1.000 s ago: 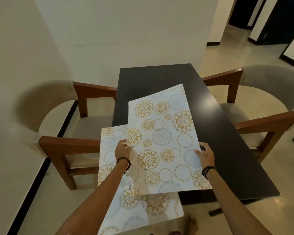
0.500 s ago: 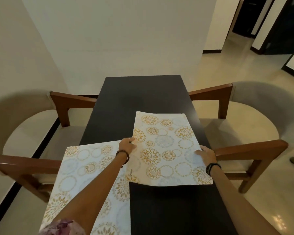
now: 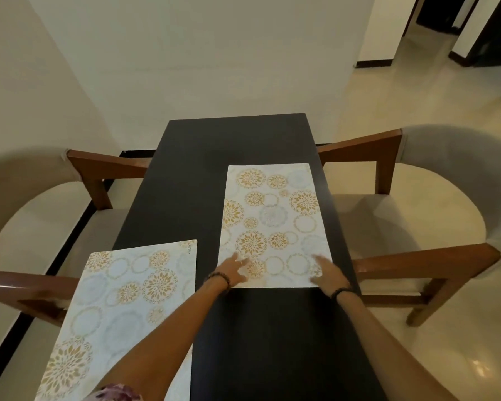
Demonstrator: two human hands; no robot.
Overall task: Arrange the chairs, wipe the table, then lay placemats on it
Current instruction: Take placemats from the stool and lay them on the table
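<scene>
A white placemat (image 3: pixel 274 218) with gold and blue flower circles lies flat on the right side of the dark table (image 3: pixel 203 169). My left hand (image 3: pixel 234 272) rests on its near left corner with fingers spread. My right hand (image 3: pixel 329 274) lies flat on its near right corner, blurred. A second placemat (image 3: pixel 122 311) of the same pattern sits at the near left, overhanging the table's left edge, with my left forearm above it.
A beige chair with wooden arms (image 3: pixel 104 166) stands at the table's left side, another such chair (image 3: pixel 388 157) at the right. White walls stand close behind and to the left. A doorway (image 3: pixel 434 15) opens at the far right.
The right placemat has slid forward along the table and now lies flat and squared to the right edge. Both hands went from gripping its sides to resting on its near edge.
</scene>
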